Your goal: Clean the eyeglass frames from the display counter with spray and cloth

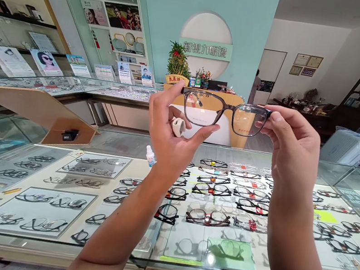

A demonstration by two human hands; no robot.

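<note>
A pair of eyeglasses [228,108] with a dark, see-through frame is held up in front of me, above the glass counter. My left hand [177,123] grips the frame at its left lens, fingers behind and thumb near the lower rim. A crumpled beige cloth [178,127] is tucked in that same hand's palm. At the other end, my right hand [294,142] pinches the frame by its right hinge and temple. Small printing shows on both lenses.
Below my arms, a glass display counter [148,263] holds rows of eyeglasses. A small white spray bottle [150,157] stands on it, left of my left forearm. A slanted wooden panel [33,106] is at the left. Farther back are a reception desk [241,140] and a person [255,85].
</note>
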